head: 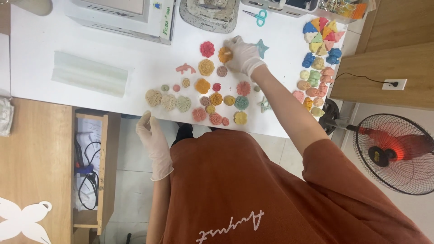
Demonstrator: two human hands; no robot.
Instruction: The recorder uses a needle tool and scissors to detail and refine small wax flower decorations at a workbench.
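My right hand (243, 55), in a white glove, reaches over the white table (135, 63) and pinches a small orange flower-shaped piece (224, 54). It sits among several small moulded flowers: a red one (207, 49), a yellow one (206, 67) and an orange one (202, 86). A teal star (261, 47) lies just right of that hand. My left hand (151, 133), also gloved, hangs at the table's near edge holding nothing, close to cream leaf-shaped pieces (168, 102).
A pile of coloured moulded pieces (318, 54) lies at the table's right end. At the back stand a white machine (126, 16), a grey tray (210, 16) and teal scissors (258, 16). A translucent block (88, 73) lies left. A fan (393, 151) stands on the right.
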